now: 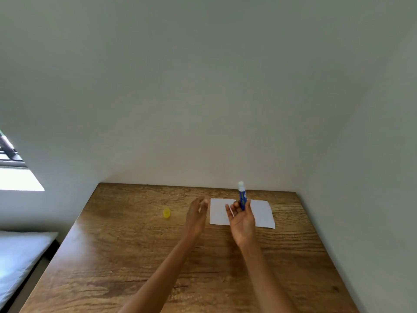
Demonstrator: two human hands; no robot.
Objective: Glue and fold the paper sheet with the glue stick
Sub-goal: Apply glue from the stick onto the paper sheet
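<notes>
A white paper sheet (pixel 261 213) lies flat on the far right part of the wooden table (pixel 135 256). My right hand (pixel 242 221) hovers above the sheet and grips a blue glue stick (pixel 242 197) upright, its white glue tip uncovered at the top. The yellow cap (pixel 166 213) of the glue stick sits on the table to the left. My left hand (pixel 196 216) is raised just left of the sheet, fingers loosely apart and holding nothing.
The table stands against a plain wall (pixel 203 98) at its far edge and right side. A bed with a white mattress (pixel 20 256) lies at lower left, and a window (pixel 13 166) shows on the left.
</notes>
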